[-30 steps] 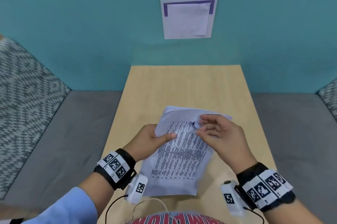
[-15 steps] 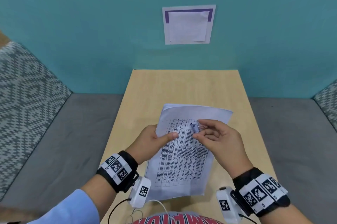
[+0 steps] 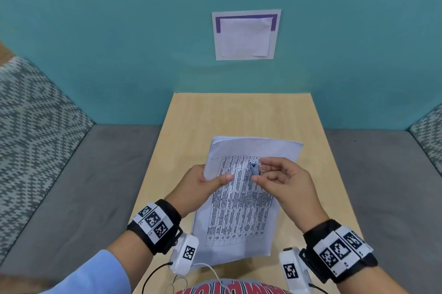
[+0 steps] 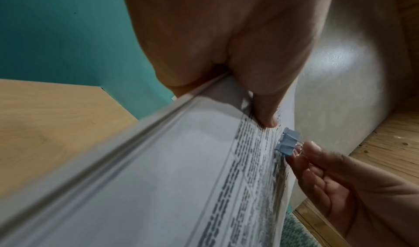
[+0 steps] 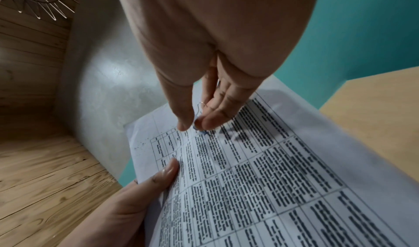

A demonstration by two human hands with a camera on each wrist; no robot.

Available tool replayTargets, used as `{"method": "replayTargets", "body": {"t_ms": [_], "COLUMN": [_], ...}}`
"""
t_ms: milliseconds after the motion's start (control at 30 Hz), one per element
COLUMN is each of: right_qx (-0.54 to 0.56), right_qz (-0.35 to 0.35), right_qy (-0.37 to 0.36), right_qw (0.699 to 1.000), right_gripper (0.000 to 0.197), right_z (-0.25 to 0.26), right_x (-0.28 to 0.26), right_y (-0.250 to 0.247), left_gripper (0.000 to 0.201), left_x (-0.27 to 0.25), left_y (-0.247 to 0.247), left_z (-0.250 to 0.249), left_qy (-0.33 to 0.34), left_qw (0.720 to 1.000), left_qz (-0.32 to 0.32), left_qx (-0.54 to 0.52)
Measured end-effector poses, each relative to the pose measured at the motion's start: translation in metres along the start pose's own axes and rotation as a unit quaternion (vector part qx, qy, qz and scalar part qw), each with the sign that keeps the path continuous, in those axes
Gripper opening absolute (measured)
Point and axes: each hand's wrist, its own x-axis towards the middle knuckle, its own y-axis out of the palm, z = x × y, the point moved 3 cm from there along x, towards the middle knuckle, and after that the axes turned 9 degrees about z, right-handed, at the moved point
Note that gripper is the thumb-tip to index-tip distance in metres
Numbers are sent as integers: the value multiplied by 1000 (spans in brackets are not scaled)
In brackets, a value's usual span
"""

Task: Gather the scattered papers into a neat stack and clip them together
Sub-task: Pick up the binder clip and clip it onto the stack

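Head view: the papers [image 3: 241, 200] are gathered into one stack, held tilted above the middle of the counter [image 3: 241, 112]. The left hand [image 3: 199, 186] grips the stack's left edge, thumb pressed on the top sheet. The right hand [image 3: 284, 181] pinches the wire handles of a blue binder clip [image 3: 253, 167] over the printed table. Gathering looks done; clipping is the step in hand.

Left wrist view: the clip [image 4: 287, 144] sits just beside the top sheet; I cannot tell whether its mouth is spread.

Right wrist view: thumb and fingertips [image 5: 205, 122] close on the clip. Next, I judge, the clip must go to a stack edge, be squeezed wide and pushed over every sheet.
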Motion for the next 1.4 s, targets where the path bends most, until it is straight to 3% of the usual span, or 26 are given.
{"method": "replayTargets", "body": {"t_ms": [233,467,600,767,833,933,1000,1067,1200,1233,1333,1400], "right_qx": [23,-45,2,-16,-46,-87,-139,-227,-346,-360,-389,-397], "right_qz": [15,-13,-30,-4,-2,-5,-5,-2,-12,-13,-9,-7], "right_qy": [-7,-6,-2,-62,-91,-111,-129,-156,-220,-230,-238,-233], "right_qw": [1000,999,1000,998,995,990,982,961,912,904,890,888], "right_gripper": [40,37,35,38,41,41,39,33,19,16,11,8], "right_z": [6,10,14,32,44,61,71,81,96,98,101,102], "right_x": [0,0,1,1,1,3,5,7,8,9,13,14], "right_y": [-1,-3,-3,0,-4,-12,-18,-22,-26,-26,-26,-26], "left_gripper": [25,26,25,24,29,52,59,81,87,86,49,54], "left_x": [-1,0,1,3,4,8,10,12,17,17,14,13], "left_y": [0,-2,-2,-3,-5,-11,-14,-17,-22,-22,-22,-24], "left_z": [-4,-5,-9,-17,-16,-11,-9,-7,-6,-8,-24,-34], "left_qy": [14,15,18,20,23,26,27,26,22,24,60,92], "left_qw": [1000,1000,1000,1000,1000,999,999,998,997,997,988,977], "left_qz": [-1,-15,-14,-4,-1,6,2,10,13,6,-12,-25], "left_qx": [-5,-4,-2,6,20,29,34,49,67,76,141,192]}}
